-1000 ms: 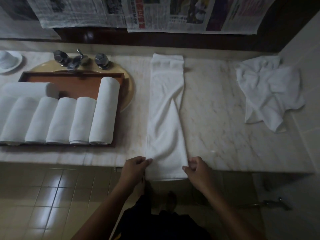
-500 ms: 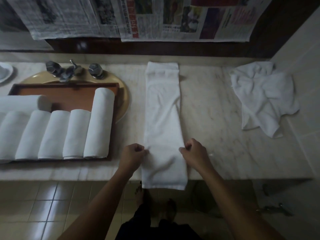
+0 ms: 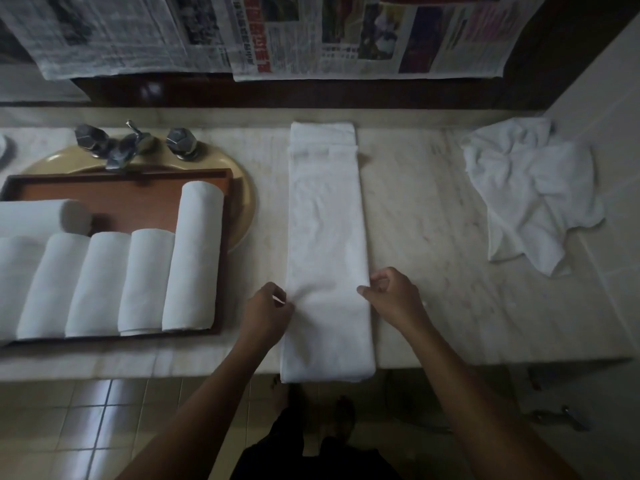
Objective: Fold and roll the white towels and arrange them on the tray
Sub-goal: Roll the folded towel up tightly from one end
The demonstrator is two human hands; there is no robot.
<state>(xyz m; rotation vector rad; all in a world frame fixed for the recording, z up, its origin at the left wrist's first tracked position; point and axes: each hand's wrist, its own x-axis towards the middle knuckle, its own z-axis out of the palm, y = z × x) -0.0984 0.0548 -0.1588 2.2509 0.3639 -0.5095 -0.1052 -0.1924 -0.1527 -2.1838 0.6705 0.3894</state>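
Note:
A long white folded towel (image 3: 327, 237) lies lengthwise on the marble counter (image 3: 433, 271), its near end hanging just over the front edge. My left hand (image 3: 268, 311) pinches its left edge. At the same height my right hand (image 3: 394, 296) pinches the right edge, thumb on the cloth. To the left, a wooden tray (image 3: 121, 174) holds several rolled white towels (image 3: 194, 258) side by side, with one more roll lying crosswise behind them. At the far right of the counter lies a crumpled white towel (image 3: 530, 192).
The tray sits over a yellow basin (image 3: 244, 202) with a metal faucet and two knobs (image 3: 128, 147) behind it. Newspaper sheets (image 3: 311, 36) hang on the back wall. A tiled wall (image 3: 616, 133) bounds the counter on the right. Below the counter edge is tiled floor.
Both hands have moved from the towel's near end up along its sides. The towel, narrowed in the middle a second ago, now lies straight and even.

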